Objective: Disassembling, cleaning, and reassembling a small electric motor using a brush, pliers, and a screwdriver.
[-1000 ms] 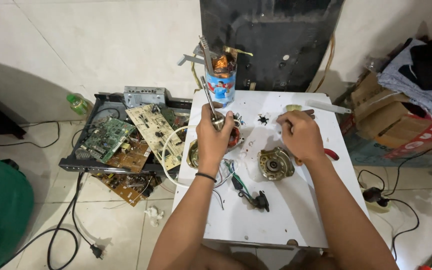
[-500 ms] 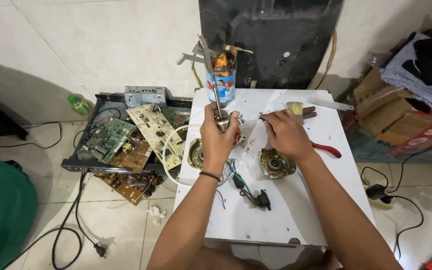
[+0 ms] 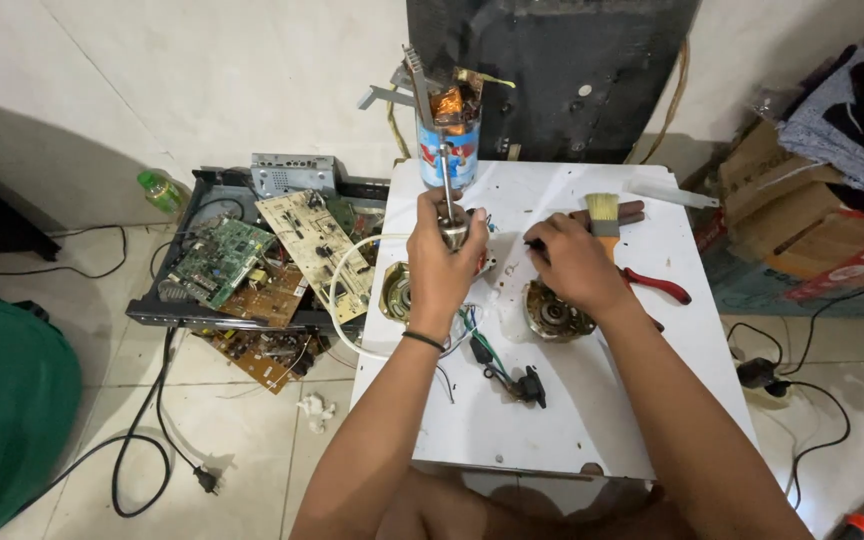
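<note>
My left hand (image 3: 440, 268) grips a metal motor rotor (image 3: 454, 236) and holds it upright, its thin shaft (image 3: 446, 185) pointing up. My right hand (image 3: 580, 266) rests on the white table (image 3: 552, 420) just to the right, its fingertips pinched on a small black part (image 3: 532, 243). A round motor housing (image 3: 552, 318) lies under my right wrist. A second housing half (image 3: 396, 293) lies left of my left hand. Coloured wires with a black plug (image 3: 512, 378) trail between my forearms.
A paintbrush (image 3: 604, 214) and red-handled pliers (image 3: 658, 286) lie right of my hand. A tin can of tools (image 3: 449, 148) stands at the table's back. Circuit boards fill a black tray (image 3: 157, 315) on the left floor. Cardboard boxes (image 3: 782, 200) and cables (image 3: 802, 385) sit on the right.
My right hand has slid left from beside the brush onto the small black part. My left hand has kept its hold on the rotor, barely moving.
</note>
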